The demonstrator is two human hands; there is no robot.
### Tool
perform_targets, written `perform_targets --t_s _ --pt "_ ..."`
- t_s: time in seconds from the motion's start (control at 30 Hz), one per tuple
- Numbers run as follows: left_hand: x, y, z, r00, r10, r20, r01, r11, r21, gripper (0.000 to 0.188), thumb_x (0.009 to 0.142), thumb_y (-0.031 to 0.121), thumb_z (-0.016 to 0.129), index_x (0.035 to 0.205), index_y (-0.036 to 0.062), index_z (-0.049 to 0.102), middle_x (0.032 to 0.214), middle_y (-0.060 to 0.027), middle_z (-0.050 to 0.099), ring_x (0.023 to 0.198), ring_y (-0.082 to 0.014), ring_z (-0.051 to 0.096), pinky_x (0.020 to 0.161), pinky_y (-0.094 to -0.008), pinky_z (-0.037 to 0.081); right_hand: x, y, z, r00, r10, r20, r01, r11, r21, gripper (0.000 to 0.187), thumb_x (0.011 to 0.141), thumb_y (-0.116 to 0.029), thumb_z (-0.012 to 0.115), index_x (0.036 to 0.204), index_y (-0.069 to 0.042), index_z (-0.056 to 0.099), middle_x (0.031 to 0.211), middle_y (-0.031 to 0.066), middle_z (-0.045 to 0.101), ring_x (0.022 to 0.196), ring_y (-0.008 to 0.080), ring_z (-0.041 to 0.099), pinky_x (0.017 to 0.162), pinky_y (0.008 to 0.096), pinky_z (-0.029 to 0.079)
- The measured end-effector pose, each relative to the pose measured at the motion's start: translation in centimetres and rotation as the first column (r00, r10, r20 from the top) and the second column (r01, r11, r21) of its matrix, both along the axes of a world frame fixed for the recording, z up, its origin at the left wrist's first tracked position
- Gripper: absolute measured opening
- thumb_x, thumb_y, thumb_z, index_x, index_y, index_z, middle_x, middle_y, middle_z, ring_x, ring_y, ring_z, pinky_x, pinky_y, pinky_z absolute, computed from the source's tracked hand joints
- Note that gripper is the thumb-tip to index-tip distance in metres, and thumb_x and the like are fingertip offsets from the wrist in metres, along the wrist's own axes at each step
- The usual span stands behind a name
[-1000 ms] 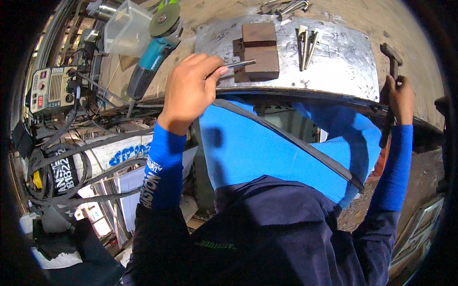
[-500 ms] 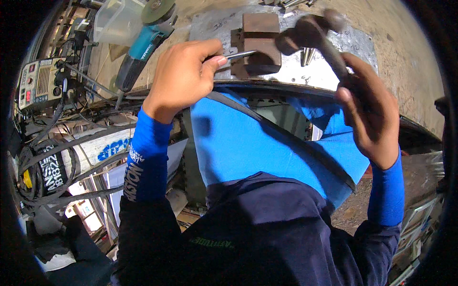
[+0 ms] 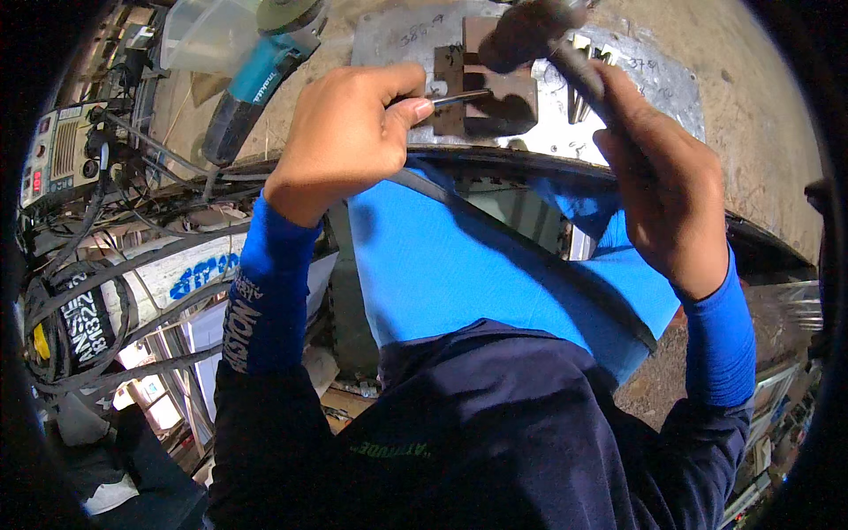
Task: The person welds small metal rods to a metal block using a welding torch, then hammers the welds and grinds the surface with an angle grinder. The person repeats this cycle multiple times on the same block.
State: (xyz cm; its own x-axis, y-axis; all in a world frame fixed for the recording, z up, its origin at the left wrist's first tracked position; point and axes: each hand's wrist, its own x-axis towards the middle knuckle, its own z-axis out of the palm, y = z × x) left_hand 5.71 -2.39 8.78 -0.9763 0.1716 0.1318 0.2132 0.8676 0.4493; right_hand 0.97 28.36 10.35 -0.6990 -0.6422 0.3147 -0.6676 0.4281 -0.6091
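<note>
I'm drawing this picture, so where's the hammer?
In the head view, the hammer is right of centre near the top, in the right hand, its head partly hiding the brown blocks.

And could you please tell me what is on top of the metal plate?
Two brown blocks lie on the metal plate, with silvery rods to their right. The hammer and right hand hide parts of it; anything behind them cannot be seen.

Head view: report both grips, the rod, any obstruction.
Left grip pinching thin metal rod, tip over near brown block. Right grip around hammer, head in the air. Hammer partly hides far brown block.
</note>
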Motion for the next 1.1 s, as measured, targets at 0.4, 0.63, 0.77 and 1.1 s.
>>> perform_targets --t_s 0.4,0.63,0.77,1.1 --pt "-0.3 0.3 0.2 0.991 0.046 0.129 -0.053 0.997 0.049 0.018 0.096 0.015 0.07 0.091 -0.0004 0.062 0.07 -0.0173 0.049 0.064 -0.0217 0.045 0.062 -0.0374 0.042 1.0 0.0 -0.9 1.0 -0.005 0.013 0.004 0.999 0.046 0.052 0.096 0.005 0.07 0.146 -0.005 0.064 0.114 0.0269 0.074 0.099 0.0338 0.076 0.088 0.0359 0.057" --pt "-0.5 0.1 0.2 0.971 0.038 0.238 -0.075 0.986 0.148 0.021 0.097 0.012 0.068 0.087 -0.0031 0.057 0.07 -0.0121 0.048 0.072 -0.0143 0.044 0.067 -0.034 0.042 1.0 0.1 -0.2 0.998 -0.063 0.009 0.064 0.997 -0.036 0.052 0.095 0.008 0.069 0.145 -0.004 0.064 0.114 0.0252 0.074 0.099 0.0321 0.076 0.09 0.0366 0.057" --pt "-1.1 -0.6 -0.5 0.975 -0.004 0.224 -0.042 0.979 0.2 0.017 0.094 0.016 0.073 0.09 0.0 0.069 0.069 -0.0163 0.059 0.065 -0.0236 0.055 0.065 -0.0401 0.046 0.8 0.0 -0.9 0.996 -0.026 0.089 0.019 0.997 0.081 0.055 0.094 0.009 0.07 0.147 -0.005 0.063 0.116 0.0248 0.074 0.103 0.0342 0.076 0.09 0.0361 0.057" --pt "-1.9 -2.4 -1.2 0.869 -0.204 0.451 -0.068 0.854 0.516 0.027 0.103 0.022 0.067 0.085 0.0027 0.062 0.069 0.0009 0.054 0.065 -0.0086 0.046 0.061 -0.0295 0.038 0.5 -0.3 -1.8 1.0 -0.008 0.023 0.008 1.0 0.015 0.054 0.094 0.009 0.069 0.147 -0.004 0.062 0.112 0.0249 0.075 0.1 0.0321 0.077 0.09 0.0353 0.057"
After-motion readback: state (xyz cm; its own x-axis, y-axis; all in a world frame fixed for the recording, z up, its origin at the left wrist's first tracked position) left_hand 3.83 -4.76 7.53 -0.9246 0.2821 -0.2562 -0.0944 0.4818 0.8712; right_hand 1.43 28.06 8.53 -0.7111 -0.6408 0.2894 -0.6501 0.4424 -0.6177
